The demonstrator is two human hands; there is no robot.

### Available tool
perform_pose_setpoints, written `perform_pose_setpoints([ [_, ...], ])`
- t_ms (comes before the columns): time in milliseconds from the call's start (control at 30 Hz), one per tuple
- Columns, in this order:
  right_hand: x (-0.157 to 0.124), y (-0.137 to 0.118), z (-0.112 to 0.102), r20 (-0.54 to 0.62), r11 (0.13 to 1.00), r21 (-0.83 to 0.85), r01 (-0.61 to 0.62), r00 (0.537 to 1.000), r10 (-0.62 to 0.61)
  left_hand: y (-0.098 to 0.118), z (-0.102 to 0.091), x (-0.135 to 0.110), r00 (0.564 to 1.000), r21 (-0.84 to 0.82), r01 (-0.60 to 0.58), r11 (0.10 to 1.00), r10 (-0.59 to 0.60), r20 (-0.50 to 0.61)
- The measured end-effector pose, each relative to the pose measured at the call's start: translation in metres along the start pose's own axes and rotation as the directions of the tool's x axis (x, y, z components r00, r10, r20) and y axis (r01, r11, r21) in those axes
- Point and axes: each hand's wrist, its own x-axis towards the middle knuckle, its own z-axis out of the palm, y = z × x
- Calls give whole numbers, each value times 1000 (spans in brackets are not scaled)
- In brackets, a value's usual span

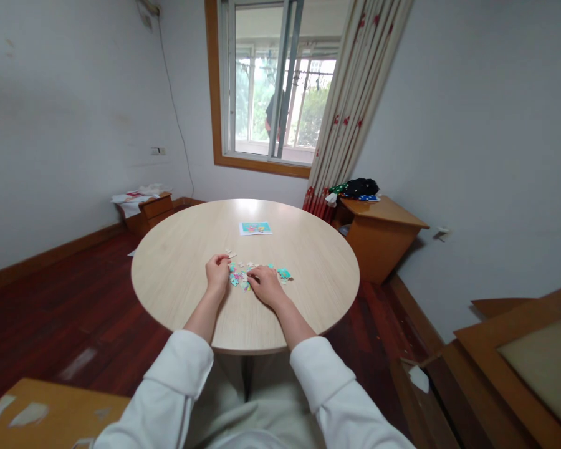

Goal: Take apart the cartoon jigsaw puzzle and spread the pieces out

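Observation:
Jigsaw puzzle pieces point(234, 280) in turquoise, pink and white lie in a loose heap near the middle of the round table point(177, 274). At the heap's left side my left hand point(217, 272) is closed, its fingertips pinched on a small pale puzzle piece. My right hand point(266, 284) reaches over the heap with bent fingers; thumb and forefinger close on a puzzle piece, partly hidden by the hand. More turquoise pieces point(285, 274) lie just right of it. Beyond both hands a printed picture card point(255, 228) lies flat, mainly turquoise.
A wooden cabinet point(383, 224) with dark cloths point(362, 188) on top stands at the right, beside a curtain point(350, 106). A small cabinet point(156, 209) with papers stands at the left. Wooden furniture point(518, 349) is at lower right. A person point(273, 115) is outside the window.

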Motion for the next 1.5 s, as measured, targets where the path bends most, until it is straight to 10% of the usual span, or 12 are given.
perform_pose_setpoints([
  [733,6,15,5,-170,908,412,-77,973,159,18,4,-14,976,-61,-4,998,17,215],
  [900,11,27,7,-195,748,645,-158,912,360,18,6,-21,912,-44,-55,998,68,404],
  [1500,14,28,9,-11,437,882,-176,920,393,9,9,-30,746,79,-287,955,171,644],
])
